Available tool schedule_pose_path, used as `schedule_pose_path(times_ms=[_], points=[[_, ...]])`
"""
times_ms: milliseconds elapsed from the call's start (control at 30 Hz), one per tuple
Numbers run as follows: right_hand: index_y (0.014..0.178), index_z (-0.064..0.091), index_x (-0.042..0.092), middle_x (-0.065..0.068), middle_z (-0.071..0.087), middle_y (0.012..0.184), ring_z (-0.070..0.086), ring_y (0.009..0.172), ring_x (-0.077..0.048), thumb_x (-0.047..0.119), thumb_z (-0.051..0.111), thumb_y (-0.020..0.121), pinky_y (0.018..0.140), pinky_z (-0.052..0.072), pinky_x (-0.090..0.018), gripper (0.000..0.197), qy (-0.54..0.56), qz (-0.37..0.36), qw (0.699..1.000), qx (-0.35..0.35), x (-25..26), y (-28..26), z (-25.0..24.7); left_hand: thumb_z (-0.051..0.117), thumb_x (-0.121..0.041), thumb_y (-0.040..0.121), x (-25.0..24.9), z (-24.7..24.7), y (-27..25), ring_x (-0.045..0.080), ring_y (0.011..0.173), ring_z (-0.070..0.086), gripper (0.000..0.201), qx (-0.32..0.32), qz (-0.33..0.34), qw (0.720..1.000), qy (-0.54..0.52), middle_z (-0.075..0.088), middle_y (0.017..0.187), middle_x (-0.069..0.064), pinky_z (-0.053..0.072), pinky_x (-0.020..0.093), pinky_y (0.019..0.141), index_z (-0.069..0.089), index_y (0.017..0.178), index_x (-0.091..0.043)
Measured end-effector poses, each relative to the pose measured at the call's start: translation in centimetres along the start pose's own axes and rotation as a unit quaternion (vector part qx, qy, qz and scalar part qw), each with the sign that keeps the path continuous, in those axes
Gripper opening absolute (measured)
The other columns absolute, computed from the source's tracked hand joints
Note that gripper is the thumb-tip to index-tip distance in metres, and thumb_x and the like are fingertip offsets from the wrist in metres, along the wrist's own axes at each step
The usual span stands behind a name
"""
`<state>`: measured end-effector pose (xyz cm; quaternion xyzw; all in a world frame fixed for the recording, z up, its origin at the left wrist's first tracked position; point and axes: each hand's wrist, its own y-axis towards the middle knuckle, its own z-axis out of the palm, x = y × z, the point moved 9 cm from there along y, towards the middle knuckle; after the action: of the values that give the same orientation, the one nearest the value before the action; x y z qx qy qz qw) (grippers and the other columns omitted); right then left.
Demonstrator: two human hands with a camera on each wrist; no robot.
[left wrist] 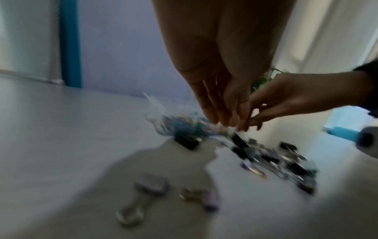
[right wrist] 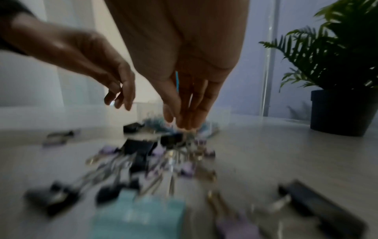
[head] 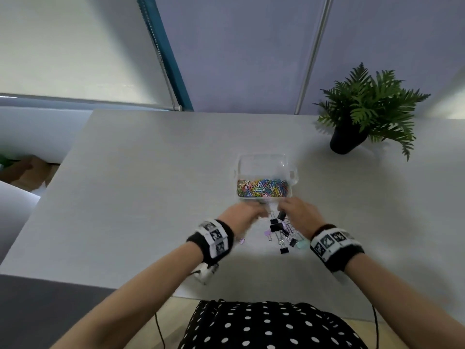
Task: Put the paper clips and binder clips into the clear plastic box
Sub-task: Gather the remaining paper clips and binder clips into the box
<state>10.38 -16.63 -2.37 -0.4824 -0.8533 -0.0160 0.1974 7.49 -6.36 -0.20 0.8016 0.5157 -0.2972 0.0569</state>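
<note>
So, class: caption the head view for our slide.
Both hands hover over binder clips beside a clear box of paper clips.

A pale grey bench [head: 141,197] carries a green fern-like plant [head: 370,107] in a dark pot [head: 346,142] at its far right — behind it a lilac wall panel [head: 241,51] with a teal strip [head: 166,51], a white roller blind [head: 75,46] at far left.

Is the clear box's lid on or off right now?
Off: the clear box is open on top, with colored paper clips showing inside. No lid is visible.
</note>
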Motion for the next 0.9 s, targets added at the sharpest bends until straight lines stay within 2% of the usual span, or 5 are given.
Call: schedule_pose_path(times_ms=[167,333,633,733,900], points=[[0.101,0.047,0.011,-0.006,0.045,0.107,0.049,0.094,-0.021,0.018,0.047,0.091,0.074,0.047,-0.034,0.013,0.040,0.049,0.998,0.001,0.2,-1.9,2.3,0.061,0.008,0.072,-2.9,5.8,1.2,0.030,0.115,0.046,0.055,0.040,0.048,0.989,0.137,0.047,0.129,0.015,0.051,0.045,0.088,0.049,0.124,-0.004],[0.112,0.048,0.004,-0.016,0.046,0.115,0.052,0.099,-0.032,0.002,0.052,0.084,0.080,0.049,-0.042,0.027,0.080,0.105,0.991,0.016,-0.9,-1.8,3.6,0.055,-0.004,0.084,-3.3,5.8,1.2,0.028,0.121,0.039,0.046,0.038,0.033,0.984,0.170,0.041,0.131,0.015,0.045,0.040,0.098,0.043,0.128,-0.003],[0.103,0.051,0.011,-0.006,0.048,0.122,0.045,0.104,-0.023,0.012,0.067,0.076,0.084,0.044,-0.033,0.031,0.049,0.064,0.996,0.025,-1.1,-1.8,3.3,0.064,-0.005,0.079,-2.5,5.7,0.5,0.028,0.120,0.038,0.065,0.044,-0.010,0.978,0.203,0.039,0.131,0.015,0.043,0.037,0.097,0.030,0.134,-0.002],[0.097,0.050,0.010,-0.007,0.048,0.118,0.046,0.100,-0.024,0.012,0.066,0.076,0.082,0.042,-0.031,0.027,0.058,0.062,0.996,0.027,-1.1,-1.7,3.4,0.064,-0.005,0.075,-3.3,5.9,0.1,0.028,0.115,0.042,0.055,0.037,0.031,0.971,0.235,0.045,0.124,0.014,0.043,0.037,0.095,0.039,0.124,-0.002],[0.095,0.046,0.011,-0.007,0.043,0.106,0.041,0.096,-0.023,0.010,0.058,0.073,0.079,0.043,-0.030,0.025,0.075,0.051,0.996,0.019,-0.8,-1.2,4.0,0.076,-0.023,0.052,-4.3,6.9,-1.0,0.013,0.080,0.058,0.041,0.051,0.103,0.950,0.290,0.063,0.085,-0.004,0.050,0.022,0.067,0.056,0.088,-0.019]])
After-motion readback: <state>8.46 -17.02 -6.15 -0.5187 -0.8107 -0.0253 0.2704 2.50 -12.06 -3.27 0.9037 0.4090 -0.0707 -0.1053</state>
